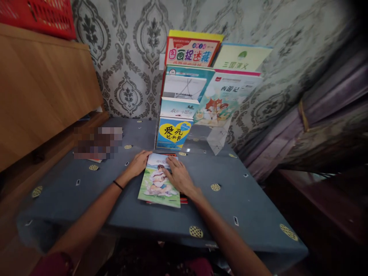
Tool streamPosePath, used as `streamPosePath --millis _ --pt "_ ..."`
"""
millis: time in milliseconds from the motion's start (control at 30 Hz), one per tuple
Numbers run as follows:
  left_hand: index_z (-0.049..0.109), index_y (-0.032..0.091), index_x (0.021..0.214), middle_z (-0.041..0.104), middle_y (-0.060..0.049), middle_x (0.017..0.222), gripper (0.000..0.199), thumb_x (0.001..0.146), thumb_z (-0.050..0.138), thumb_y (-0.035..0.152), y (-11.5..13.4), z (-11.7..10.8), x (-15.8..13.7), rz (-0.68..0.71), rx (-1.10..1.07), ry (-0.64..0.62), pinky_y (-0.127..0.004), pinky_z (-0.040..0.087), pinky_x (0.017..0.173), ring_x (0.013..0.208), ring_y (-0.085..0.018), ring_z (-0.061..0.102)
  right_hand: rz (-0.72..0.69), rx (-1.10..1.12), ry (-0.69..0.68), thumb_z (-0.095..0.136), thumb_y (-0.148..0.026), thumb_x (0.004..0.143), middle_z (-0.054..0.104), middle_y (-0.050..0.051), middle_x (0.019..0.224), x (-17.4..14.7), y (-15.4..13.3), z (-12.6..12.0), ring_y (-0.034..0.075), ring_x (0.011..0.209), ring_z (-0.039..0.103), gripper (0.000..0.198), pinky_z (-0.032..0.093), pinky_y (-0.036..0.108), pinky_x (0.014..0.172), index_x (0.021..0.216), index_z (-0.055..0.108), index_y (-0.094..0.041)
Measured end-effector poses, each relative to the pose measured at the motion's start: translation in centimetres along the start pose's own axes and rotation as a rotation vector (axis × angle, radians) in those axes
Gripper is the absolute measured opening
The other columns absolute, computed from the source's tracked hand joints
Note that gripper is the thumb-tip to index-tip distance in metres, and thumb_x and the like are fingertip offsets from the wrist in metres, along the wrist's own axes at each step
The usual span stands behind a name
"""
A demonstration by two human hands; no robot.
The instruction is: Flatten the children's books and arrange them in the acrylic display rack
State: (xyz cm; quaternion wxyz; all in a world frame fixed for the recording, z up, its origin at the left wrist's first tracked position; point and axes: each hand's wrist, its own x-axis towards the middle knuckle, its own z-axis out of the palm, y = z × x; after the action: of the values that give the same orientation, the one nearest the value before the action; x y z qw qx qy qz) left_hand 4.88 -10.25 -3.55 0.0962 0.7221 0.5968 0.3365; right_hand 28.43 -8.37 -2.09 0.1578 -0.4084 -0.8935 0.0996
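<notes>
On table (86, 199), hands flat on book (156, 191).

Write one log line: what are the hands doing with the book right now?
left hand: on top-left edge of green book | right hand: flat on its cover | book: lying on stack on grey table | rack of books: behind

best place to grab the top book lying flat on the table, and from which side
Probably the top book's left long edge, coming from the left. It lies flat on another book whose red edge shows beneath it, so its free edge is the part to lift. The left hand already rests at its upper left corner, and the right hand lies flat on the cover. The near edge would also work.
</notes>
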Motion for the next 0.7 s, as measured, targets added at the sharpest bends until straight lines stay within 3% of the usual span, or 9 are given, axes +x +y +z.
streamPosePath --millis 333,533,700 --pt "0.065 0.015 0.128 0.07 -0.011 0.121 0.046 0.092 0.037 0.008 -0.4 0.0 0.1 0.021 0.013 0.003 -0.04 0.051 0.105 0.114 -0.022 0.066 0.043 0.158 0.114 0.046 -0.039 0.1 0.048 0.017 0.155 -0.7 0.8 0.6 0.03 0.145 0.042 0.049 0.039 0.051 0.115 0.142 0.055 -0.015" --pt "0.066 0.015 0.126 0.065 -0.015 0.135 0.041 0.1 0.038 0.029 0.2 -1.1 -0.5 0.015 0.056 -0.005 -0.049 0.043 0.114 0.13 -0.026 0.058 0.042 0.231 0.122 0.049 -0.035 0.098 0.048 0.018 0.155 -0.8 1.3 0.9 0.029 0.147 0.04 0.05 0.035 0.051 0.119 0.141 0.056 -0.012" --pt "0.055 0.015 0.141 0.049 -0.014 0.155 0.052 0.099 0.044 0.044 1.0 -1.6 -1.7 0.031 0.093 -0.17 -0.049 0.03 0.123 0.147 -0.028 0.041 0.035 0.226 0.125 0.048 -0.035 0.098 0.048 0.017 0.155 -0.7 1.3 0.9 0.028 0.147 0.04 0.049 0.036 0.05 0.119 0.141 0.057 -0.013"
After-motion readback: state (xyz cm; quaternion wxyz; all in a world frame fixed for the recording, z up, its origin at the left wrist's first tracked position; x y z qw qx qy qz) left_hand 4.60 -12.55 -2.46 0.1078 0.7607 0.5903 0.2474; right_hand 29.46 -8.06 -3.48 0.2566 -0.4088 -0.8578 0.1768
